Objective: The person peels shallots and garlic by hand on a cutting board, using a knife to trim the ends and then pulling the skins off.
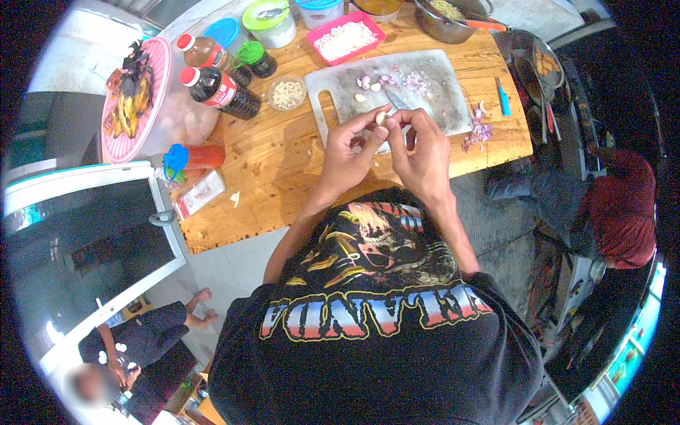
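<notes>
Between the fingertips of my left hand (348, 154) and my right hand (419, 149) is a pale garlic clove (381, 118), held just above the near edge of a worn cutting board (451, 69). Beyond my hands, several peeled shallots and pale cloves (360, 98) lie on the board, with chopped shallot (418, 84) beside them. A knife blade (393, 98) lies on the board, its handle hidden by my hands. Purple shallot skins (478, 134) are heaped at the board's right edge, near a small blue-handled tool (504, 101).
A pink tray (382, 37) of chopped food, a small bowl (287, 93), red-capped bottles (223, 93) and a dark pot (457, 32) stand around the board on the wooden table (255, 196). A person (616, 207) is at the right by a pan; another (143, 340) sits lower left.
</notes>
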{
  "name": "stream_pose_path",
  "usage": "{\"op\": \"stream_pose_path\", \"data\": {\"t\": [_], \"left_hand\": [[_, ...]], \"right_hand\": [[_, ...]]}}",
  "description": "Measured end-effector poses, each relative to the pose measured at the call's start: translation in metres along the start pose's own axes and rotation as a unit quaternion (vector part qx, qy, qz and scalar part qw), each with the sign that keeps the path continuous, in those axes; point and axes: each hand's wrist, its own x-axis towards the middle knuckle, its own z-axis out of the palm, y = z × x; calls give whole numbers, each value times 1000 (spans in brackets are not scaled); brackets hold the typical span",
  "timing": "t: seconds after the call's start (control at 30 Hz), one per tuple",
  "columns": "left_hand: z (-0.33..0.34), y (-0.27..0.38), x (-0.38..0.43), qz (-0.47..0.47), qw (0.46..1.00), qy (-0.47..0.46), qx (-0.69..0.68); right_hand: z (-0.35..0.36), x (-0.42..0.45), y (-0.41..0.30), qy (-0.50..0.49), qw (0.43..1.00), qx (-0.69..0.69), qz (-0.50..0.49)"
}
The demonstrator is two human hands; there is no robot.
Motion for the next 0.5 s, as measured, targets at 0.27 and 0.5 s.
{"op": "stream_pose_path", "data": {"t": [0.27,0.5], "left_hand": [[-9,-1,-1,-107,988,23,-110],[-16,1,-2,-129,974,40,-184]], "right_hand": [[0,0,11,78,997,-28,7],[-10,3,1,20,999,32,10]]}}
